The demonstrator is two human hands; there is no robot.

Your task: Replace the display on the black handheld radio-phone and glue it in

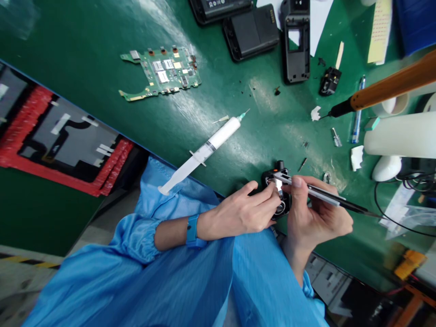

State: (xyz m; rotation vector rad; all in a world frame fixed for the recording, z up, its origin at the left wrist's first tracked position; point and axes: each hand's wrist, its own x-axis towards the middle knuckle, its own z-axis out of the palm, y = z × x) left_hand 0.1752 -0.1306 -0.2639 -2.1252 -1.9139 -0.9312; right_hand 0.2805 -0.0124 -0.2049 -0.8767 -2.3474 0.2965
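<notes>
At the near edge of the green bench, a small black handheld device housing lies under my hands, with a knob at its far end and a round silver part inside. My left hand, with a blue strap at the wrist, steadies the housing, fingers bent over its open inside. In my right hand is a pair of metal tweezers, gripped between thumb and fingers. The tips reach into the housing beside my left fingertips. Whether they pinch any part is too small to tell.
A white syringe with a needle lies left of the housing. Beyond it rests a green circuit board. Black battery packs and a black casing lie at the back. An orange-handled screwdriver juts in from the right.
</notes>
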